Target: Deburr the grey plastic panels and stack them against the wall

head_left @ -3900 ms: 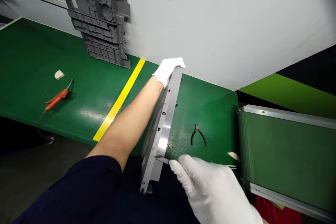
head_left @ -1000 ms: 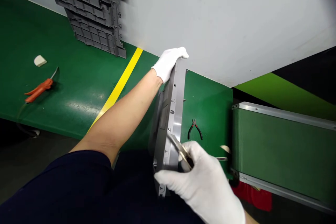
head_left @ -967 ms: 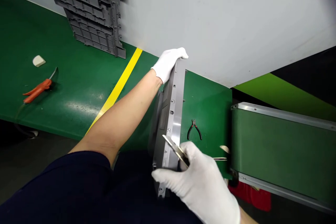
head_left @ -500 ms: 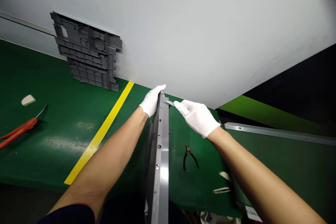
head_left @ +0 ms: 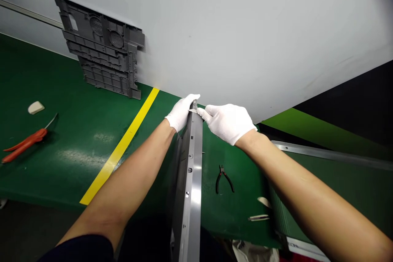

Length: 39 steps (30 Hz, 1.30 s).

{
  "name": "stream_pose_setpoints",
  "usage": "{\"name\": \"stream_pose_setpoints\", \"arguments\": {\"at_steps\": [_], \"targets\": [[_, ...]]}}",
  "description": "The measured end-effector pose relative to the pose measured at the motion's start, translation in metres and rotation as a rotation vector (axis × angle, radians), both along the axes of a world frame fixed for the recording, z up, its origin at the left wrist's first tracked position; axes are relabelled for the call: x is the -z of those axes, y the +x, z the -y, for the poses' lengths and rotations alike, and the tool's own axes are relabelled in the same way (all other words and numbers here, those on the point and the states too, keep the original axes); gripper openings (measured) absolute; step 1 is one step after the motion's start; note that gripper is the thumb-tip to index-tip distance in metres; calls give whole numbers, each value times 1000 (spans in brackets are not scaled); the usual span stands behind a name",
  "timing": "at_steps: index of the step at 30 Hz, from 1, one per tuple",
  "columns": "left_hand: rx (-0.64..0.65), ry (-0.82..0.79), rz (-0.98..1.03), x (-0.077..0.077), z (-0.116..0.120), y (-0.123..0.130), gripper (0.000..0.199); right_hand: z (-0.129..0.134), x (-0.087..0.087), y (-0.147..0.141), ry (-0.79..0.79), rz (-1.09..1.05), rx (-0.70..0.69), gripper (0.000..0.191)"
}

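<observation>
Orange-handled cutters (head_left: pixel 26 143) lay on the green bench (head_left: pixel 55 82) below a pale wall (head_left: pixel 245 28). The left gloved hand (head_left: pixel 180 112) clenched the top of a long grey panel (head_left: pixel 188 188), upright on edge over the bench; the right gloved hand (head_left: pixel 227 123) pinched a small blade (head_left: pixel 193 110) against it.

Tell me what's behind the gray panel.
The green bench shows on both sides of the panel, with the left hand and right hand at its top end. Whatever lies directly behind it is covered.
</observation>
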<state>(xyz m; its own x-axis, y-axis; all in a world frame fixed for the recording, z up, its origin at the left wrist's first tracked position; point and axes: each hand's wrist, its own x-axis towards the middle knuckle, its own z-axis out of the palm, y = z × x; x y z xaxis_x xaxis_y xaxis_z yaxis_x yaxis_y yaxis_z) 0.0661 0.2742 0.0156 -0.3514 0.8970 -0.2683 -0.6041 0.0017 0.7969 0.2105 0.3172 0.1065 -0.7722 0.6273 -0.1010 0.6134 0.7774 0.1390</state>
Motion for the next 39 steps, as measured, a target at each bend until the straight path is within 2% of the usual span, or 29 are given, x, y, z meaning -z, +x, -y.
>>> {"name": "stream_pose_setpoints", "arguments": {"at_steps": [8, 15, 23, 28, 31, 34, 39], "targets": [[13, -16, -38, 5, -4, 0, 44, 3, 1, 6, -5, -48, -3, 70], [-4, -21, -22, 2, -5, 2, 43, 7, 0, 10, -21, -61, 7, 66], [7, 9, -33, 11, -9, 1, 45, 11, -4, 13, -23, -64, 7, 65], [-30, -21, -46, 5, -5, 0, 41, 21, -3, 18, -29, -51, -34, 67], [-41, -18, -60, 2, -2, -2, 40, 28, 2, 25, -59, -122, -75, 67], [-39, 1, -38, 3, -2, -3, 40, 29, 7, 32, -181, -318, 7, 64], [79, 101, -11, 2, 4, -4, 43, 33, 16, 49, -539, -745, 256, 61]]}}
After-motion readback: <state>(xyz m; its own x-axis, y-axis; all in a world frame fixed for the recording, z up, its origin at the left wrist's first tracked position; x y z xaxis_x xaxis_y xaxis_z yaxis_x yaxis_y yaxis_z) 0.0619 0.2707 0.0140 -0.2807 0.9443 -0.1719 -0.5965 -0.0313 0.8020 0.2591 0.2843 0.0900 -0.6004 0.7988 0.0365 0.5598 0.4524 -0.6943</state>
